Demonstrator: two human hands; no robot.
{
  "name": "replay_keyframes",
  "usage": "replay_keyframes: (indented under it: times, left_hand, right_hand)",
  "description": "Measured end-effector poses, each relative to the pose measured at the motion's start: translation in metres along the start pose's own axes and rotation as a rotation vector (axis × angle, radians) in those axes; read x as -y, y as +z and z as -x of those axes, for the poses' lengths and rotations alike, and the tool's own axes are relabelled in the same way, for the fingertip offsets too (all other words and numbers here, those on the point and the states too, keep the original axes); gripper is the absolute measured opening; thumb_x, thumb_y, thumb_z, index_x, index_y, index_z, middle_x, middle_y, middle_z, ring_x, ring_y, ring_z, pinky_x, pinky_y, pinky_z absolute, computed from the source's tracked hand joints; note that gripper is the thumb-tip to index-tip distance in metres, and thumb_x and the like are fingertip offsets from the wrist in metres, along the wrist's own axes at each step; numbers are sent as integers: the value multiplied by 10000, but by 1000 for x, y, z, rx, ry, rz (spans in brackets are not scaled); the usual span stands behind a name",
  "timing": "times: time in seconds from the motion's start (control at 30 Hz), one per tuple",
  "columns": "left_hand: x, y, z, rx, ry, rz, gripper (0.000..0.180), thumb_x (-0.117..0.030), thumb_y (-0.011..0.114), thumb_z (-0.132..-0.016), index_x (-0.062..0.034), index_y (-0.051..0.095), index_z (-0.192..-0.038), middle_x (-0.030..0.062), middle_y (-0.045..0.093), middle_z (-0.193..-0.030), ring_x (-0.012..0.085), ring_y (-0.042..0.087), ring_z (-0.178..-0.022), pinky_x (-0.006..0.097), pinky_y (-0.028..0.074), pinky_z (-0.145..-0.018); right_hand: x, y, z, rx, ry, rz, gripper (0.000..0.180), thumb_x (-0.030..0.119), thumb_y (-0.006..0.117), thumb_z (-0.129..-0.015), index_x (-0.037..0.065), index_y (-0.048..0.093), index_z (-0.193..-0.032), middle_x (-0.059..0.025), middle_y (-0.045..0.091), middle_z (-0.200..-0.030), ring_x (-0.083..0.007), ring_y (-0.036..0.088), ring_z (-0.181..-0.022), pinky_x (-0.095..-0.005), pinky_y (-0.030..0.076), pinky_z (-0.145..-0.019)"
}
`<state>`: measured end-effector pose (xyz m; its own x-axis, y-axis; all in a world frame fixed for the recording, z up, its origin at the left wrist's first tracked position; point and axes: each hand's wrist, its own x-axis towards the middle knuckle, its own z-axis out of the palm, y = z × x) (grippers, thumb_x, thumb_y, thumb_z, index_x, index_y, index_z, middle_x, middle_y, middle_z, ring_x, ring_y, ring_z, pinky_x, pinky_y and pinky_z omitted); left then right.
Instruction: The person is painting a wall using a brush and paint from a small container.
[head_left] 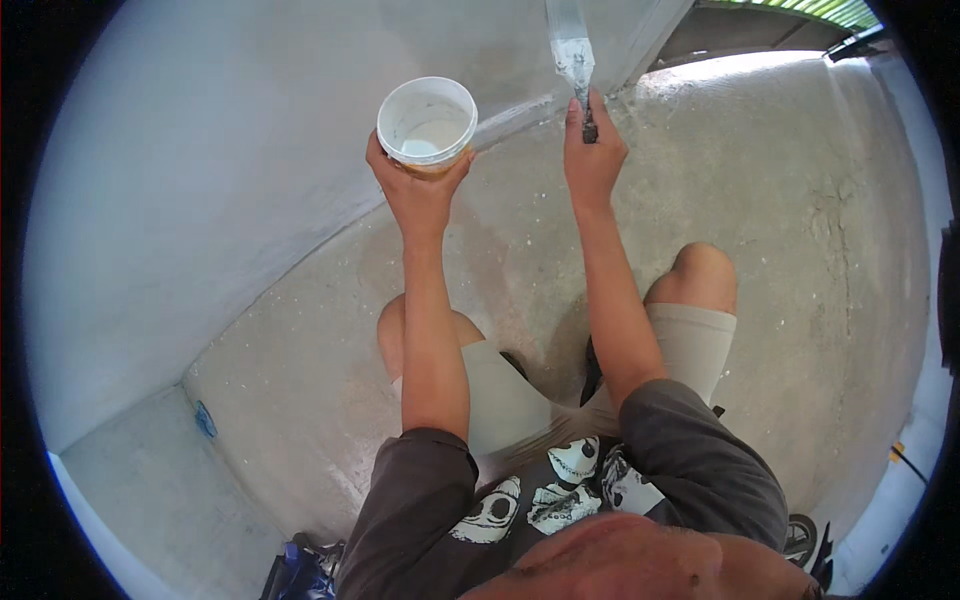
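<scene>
Crouched over bent knees (700, 275), the person cups a white tub (427, 120) from beneath in the left hand (418, 185), held up near the pale wall (200, 180). Their right hand (592, 150) is closed around a brush (573, 55), bristles against the wall just above the concrete floor (800, 200).

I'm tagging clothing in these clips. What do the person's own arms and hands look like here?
Both forearms are bare, with no gloves, watch or rings visible on the left hand or right hand. Short dark grey sleeves cover the upper arms.
</scene>
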<state>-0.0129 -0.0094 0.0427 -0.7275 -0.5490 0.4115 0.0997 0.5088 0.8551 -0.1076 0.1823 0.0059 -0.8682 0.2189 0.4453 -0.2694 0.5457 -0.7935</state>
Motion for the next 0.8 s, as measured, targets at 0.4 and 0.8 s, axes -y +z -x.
replay_keyframes:
  times: [0.4,0.8]
  left_hand:
    - [1,5,1,34,-4,-85,1159,-268,1016,-613,-5,290,-1478,181,420,-1448,327,462,-1363,438,402,-1146]
    - [7,-3,1,36,93,-200,1106,-192,1011,-555,-59,391,-1461,163,516,-1392,381,500,-1302,493,422,-1087]
  right_hand:
    - [-101,40,73,601,146,367,331,352,651,-959,158,720,-1218,-168,741,-907,-378,721,-838,-499,571,-712]
    - [77,-105,-76,387,-34,40,424,402,725,-935,75,748,-1204,-204,758,-1026,-299,749,-908,-363,561,-824]
